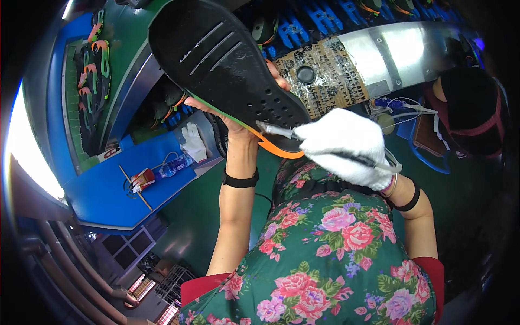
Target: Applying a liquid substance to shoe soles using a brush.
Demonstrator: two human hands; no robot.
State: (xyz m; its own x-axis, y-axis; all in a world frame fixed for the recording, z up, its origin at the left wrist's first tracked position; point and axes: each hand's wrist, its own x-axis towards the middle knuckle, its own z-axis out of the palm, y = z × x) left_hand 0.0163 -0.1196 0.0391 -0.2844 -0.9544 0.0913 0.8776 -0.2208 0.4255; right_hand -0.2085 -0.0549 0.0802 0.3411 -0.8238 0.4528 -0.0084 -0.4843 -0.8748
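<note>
A large black shoe sole (222, 59) with a green and orange rim is tilted up in front of me, its slots and small round holes facing me. My bare left hand (238, 122) is closed round it from beneath, with fingertips showing at its far right edge. My right hand (346, 143), in a white knitted glove, grips a slim brush (279, 130). A pale tube runs back from this hand. The brush's tip touches the sole's near part, close to the orange rim. The glove hides most of the brush handle.
A blue table (103, 200) at left bears a white glove (193, 142), a plastic bottle (176, 164) and a small red container (142, 180). More soles (95, 70) lie on a green belt beyond. A taped cardboard sheet (325, 73) covers the metal ledge. Another person (468, 108) sits at right.
</note>
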